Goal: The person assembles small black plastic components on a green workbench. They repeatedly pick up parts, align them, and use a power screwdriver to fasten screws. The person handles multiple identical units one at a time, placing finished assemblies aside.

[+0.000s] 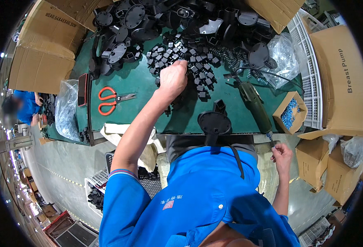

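My left hand (174,78) reaches over a pile of small black plastic blocks (200,68), its fingers closed and their tips hidden from sight. My right hand (282,155) is off the table's front edge, thumb and fingers pinched close to the bit of a dark green electric screwdriver (252,103). Whatever lies in that pinch is too small to name. The screwdriver lies across the right side of the table, bit toward me. Between my hands, a black bracket with a round base (214,122) rests at the table's front edge.
Orange-handled scissors (115,101) lie on the green table (142,111). Larger black round-based parts (134,16) are heaped at the back. A cardboard box of small blue screws (289,115) sits right, beside a white crate (312,90). Another person (24,107) is at far left.
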The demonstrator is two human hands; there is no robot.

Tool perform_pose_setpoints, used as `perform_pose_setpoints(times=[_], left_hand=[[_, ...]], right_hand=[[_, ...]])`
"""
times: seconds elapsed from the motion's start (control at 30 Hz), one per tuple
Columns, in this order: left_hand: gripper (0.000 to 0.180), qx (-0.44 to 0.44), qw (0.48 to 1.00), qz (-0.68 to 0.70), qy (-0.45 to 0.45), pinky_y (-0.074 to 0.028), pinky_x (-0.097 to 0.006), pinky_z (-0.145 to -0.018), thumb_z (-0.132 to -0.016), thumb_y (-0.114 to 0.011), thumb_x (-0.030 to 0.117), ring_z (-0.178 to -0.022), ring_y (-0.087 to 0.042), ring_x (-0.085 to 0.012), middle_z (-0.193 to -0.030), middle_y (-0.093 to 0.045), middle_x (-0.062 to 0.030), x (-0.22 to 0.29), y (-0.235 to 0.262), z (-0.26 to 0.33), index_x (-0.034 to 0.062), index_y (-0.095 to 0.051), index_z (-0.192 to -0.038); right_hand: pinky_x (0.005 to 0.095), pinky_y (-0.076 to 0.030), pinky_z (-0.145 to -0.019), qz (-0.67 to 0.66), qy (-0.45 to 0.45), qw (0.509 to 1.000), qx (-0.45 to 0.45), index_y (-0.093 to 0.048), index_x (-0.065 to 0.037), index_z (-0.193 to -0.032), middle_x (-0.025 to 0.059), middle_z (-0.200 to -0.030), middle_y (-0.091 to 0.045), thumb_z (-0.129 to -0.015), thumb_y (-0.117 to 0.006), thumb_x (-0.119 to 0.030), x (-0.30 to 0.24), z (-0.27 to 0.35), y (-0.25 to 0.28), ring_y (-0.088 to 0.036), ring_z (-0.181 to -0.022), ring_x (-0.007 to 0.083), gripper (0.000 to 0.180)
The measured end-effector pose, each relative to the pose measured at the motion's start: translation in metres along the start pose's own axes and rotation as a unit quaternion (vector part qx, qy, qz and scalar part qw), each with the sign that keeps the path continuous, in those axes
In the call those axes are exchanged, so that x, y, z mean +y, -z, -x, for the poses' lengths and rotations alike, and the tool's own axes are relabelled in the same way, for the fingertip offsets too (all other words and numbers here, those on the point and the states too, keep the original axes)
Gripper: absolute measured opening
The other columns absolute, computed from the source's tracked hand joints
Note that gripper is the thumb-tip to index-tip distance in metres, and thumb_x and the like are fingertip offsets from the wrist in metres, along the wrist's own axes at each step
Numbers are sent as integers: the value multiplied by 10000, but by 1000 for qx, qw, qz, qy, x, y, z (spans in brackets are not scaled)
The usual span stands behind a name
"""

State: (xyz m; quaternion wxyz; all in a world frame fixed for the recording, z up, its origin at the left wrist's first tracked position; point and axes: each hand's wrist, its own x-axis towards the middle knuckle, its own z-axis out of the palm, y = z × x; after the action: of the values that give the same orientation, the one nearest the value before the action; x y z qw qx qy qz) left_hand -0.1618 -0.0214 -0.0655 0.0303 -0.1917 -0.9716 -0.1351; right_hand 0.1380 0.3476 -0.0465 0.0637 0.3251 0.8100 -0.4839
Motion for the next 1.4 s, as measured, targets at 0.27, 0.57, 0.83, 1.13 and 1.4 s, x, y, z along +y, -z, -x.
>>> perform_pose_setpoints(times=[0.27, 0.57, 0.83, 1.13, 1.4], left_hand=[[197, 7, 981, 191, 42, -508, -411, -747, -783, -653, 101, -817, -642, -321, -965, -608, -113, 1, 25, 25, 75, -669, -978], [210, 26, 910, 386, 150, -496, -340, -670, -771, -706, 136, -669, -623, -203, -718, -630, -78, -11, 6, 42, 47, -615, -938], [156, 31, 741, 652, 155, -491, -213, -697, -837, -667, -73, -790, -608, -67, -895, -680, -14, 19, 34, 58, 29, -636, -951], [182, 60, 851, 492, 172, -497, -260, -664, -747, -755, 29, -734, -615, -115, -846, -627, -50, 50, 25, 102, 14, -669, -906], [190, 34, 823, 529, 206, -519, -223, -723, -791, -747, 14, -796, -642, -77, -903, -698, -28, 57, 29, 122, -6, -690, -971]], right_hand=[[248, -460, -470, 3, 37, 999, 33, -603, 18, -882, 29, -667, -600, -834, -640, 8, 17, -2, -5, -571, -513, 95, 61], [281, -473, -521, -12, 23, 1000, 1, -610, 2, -920, 50, -698, -605, -805, -665, 0, 12, -6, 1, -588, -564, 114, 127], [307, -488, -625, 129, 266, 954, 54, -639, -12, -1013, 81, -880, -617, -796, -716, -42, -103, -9, -29, -612, -695, 181, 233], [410, -521, -699, 275, 508, 808, -118, -619, -73, -930, 99, -913, -625, -742, -774, -227, -193, -85, -195, -655, -853, 290, 289], [456, -520, -653, 160, 515, 829, -146, -599, -35, -1021, 160, -928, -650, -757, -731, -136, -199, -101, -184, -656, -731, 344, 312]])
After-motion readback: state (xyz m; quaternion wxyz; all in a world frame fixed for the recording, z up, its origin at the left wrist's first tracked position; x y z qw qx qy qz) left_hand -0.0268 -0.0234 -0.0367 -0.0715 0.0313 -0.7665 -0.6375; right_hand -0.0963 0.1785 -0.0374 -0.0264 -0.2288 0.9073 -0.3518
